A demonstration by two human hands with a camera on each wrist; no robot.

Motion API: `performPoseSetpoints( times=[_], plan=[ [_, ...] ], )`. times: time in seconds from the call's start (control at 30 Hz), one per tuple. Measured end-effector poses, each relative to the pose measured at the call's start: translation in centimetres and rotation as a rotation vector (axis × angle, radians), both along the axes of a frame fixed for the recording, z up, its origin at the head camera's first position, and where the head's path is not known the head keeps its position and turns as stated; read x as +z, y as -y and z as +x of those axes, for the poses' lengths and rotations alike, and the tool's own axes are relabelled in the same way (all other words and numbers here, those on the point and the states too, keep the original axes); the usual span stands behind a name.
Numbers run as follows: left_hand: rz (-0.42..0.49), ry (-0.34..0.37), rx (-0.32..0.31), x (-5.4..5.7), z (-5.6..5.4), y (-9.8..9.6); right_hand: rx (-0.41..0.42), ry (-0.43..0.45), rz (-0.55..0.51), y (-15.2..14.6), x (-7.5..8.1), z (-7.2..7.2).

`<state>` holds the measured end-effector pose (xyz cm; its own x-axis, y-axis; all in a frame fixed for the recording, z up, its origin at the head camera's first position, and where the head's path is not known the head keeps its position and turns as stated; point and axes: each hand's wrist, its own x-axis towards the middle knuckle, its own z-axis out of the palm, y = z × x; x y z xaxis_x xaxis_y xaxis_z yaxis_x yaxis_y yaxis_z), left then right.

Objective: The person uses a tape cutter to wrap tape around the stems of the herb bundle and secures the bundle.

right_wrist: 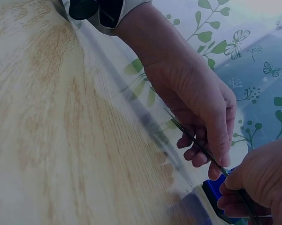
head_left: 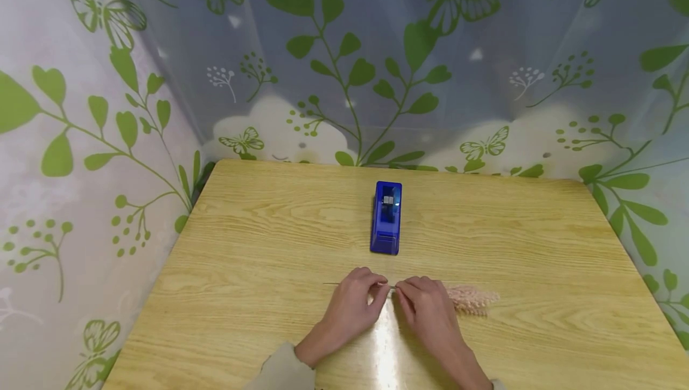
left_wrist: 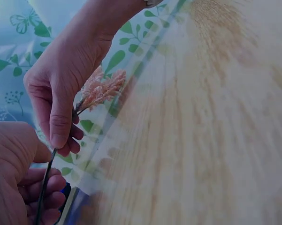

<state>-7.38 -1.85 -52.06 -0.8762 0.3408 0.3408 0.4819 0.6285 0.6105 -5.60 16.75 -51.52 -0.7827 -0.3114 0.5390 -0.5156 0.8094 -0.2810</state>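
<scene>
Both hands meet at the thin dark stem (right_wrist: 204, 150) of a pink artificial flower spray (head_left: 472, 299). My left hand (head_left: 352, 301) pinches the stem between thumb and fingers, and the bare stem end pokes out past it to the left. Close beside it my right hand (head_left: 430, 312) pinches the same stem, nearer the fluffy pink head. In the left wrist view the pink head (left_wrist: 101, 89) shows behind the right hand. A blue tape dispenser (head_left: 386, 218) stands just beyond the hands. Whether tape is on the stem cannot be made out.
The wood-grain table (head_left: 258, 228) spreads around the hands, with a bright reflection in front of them. Behind and at the sides hangs a curtain (head_left: 344, 79) printed with green leaves and butterflies, close to the table's far edge.
</scene>
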Motion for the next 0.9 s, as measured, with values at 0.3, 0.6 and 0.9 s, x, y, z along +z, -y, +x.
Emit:
performPoseSetpoints(
  times=[0.3,0.6,0.9],
  plan=[
    [-0.019,0.02,-0.039,0.54,-0.58,-0.02,0.016,-0.03,-0.003,-0.35,-0.18,-0.23],
    [-0.02,-0.024,-0.031,0.49,-0.96,-0.16,-0.012,0.029,0.039,-0.1,-0.22,-0.18],
    [-0.023,-0.015,-0.03,0.47,-0.95,-0.25,-0.026,-0.016,0.034,-0.11,-0.34,-0.15]
  ],
)
